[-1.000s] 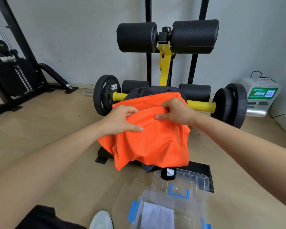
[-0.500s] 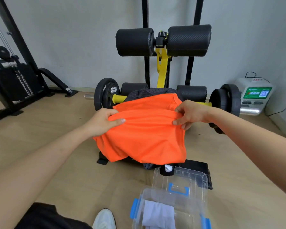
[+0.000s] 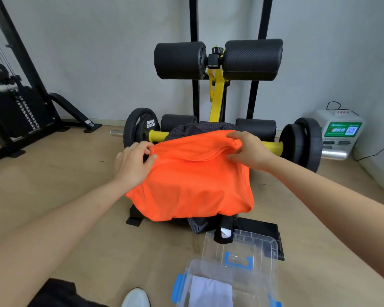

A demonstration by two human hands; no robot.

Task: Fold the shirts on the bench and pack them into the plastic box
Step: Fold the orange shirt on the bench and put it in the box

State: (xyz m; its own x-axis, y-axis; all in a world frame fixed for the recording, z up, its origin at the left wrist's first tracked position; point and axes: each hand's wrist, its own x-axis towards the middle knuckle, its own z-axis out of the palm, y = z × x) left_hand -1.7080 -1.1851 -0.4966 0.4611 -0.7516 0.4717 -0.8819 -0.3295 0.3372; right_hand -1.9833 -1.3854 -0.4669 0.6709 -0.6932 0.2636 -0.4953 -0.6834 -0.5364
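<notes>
Head view. The orange shirt (image 3: 193,185) lies spread over the worktop (image 3: 134,220), which is hidden under cloth except for its black foot. The left hand (image 3: 133,162) has its grip pinched on the shirt's upper left edge. The right hand (image 3: 248,151) has its grip curled over the upper right edge, with cloth bunched under the fingers. The shirt is not yet folded.

Risks, as judged:
- A dark shirt (image 3: 197,127) lies directly beneath the orange one. A lift could drag it along or pull it off the worktop.
- The orange hem hangs over the near end, so a loose pull could let it slide to the floor.
- The uneven bunching at the right grip could set a crooked fold.

Surroundings: the plastic box (image 3: 242,281) stands open on the floor just in front of the worktop, with a white folded cloth (image 3: 211,291) inside and its lid (image 3: 255,243) propped behind it. A black garment (image 3: 223,235) dangles onto the lid and lies in the path to the box. Weight plates (image 3: 140,129) flank the worktop on a yellow bar (image 3: 159,135), close to both hands. A white shoe (image 3: 135,298) sits beside the box
</notes>
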